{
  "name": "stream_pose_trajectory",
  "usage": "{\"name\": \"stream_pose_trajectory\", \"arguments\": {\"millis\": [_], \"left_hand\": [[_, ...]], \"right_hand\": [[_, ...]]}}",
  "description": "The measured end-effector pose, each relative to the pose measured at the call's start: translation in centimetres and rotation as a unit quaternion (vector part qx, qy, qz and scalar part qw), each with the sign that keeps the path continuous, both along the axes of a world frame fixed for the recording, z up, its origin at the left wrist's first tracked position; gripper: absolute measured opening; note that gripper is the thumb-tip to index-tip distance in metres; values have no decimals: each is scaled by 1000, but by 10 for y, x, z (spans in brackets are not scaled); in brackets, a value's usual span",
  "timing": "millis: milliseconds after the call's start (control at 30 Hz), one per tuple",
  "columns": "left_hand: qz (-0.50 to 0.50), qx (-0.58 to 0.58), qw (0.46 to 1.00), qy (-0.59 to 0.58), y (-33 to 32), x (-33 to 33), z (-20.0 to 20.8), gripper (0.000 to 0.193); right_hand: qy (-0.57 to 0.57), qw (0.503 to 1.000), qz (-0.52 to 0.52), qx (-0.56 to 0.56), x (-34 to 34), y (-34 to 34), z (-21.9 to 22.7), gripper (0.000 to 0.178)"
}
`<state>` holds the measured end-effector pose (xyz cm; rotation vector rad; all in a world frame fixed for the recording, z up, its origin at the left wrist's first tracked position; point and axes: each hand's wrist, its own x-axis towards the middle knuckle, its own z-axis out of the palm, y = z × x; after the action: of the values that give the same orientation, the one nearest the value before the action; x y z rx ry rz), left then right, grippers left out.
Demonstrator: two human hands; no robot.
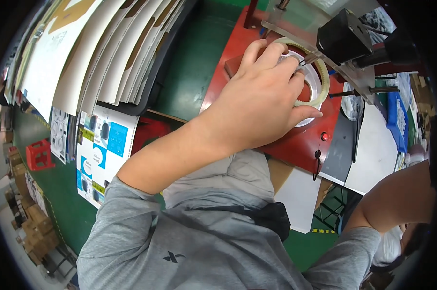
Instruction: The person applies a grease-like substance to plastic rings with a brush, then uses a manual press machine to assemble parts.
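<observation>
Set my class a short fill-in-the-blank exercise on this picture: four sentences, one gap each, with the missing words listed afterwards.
1. The person's ______ hand partly covers the pale ring.
2. The flat machine plate beneath that ring is coloured ______.
3. The bin towards the picture's right edge is coloured ______.
4. The person's sleeves are coloured ______.

Missing words: left; red; blue; grey.

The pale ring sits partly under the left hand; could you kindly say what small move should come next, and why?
Perhaps ease the left hand back from the clear plate: its fingers lie over the pale ring, close to that plate's edge above the red base, where a pinch seems possible.
</observation>
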<state>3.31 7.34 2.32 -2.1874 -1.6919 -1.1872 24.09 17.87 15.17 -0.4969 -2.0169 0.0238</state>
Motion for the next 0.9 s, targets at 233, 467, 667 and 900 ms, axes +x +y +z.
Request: {"name": "stream_pose_trajectory", "arguments": {"millis": [233, 467, 667, 900], "left_hand": [[-19, 7, 1000, 10, 4, -5, -1, 48], [-25, -56, 997, 36, -1, -9, 8, 42], [-32, -68, 996, 40, -3, -12, 9, 39], [-5, -9, 995, -103, -41, -55, -3, 23]], "right_hand": [[-2, 1000, -17, -8, 7, -9, -11, 22], [2, 999, -34, -9, 19, -27, -18, 22], [3, 999, -47, -10, 30, -46, -24, 23], [-13, 998, -65, -22, 43, -57, -52, 24]]}}
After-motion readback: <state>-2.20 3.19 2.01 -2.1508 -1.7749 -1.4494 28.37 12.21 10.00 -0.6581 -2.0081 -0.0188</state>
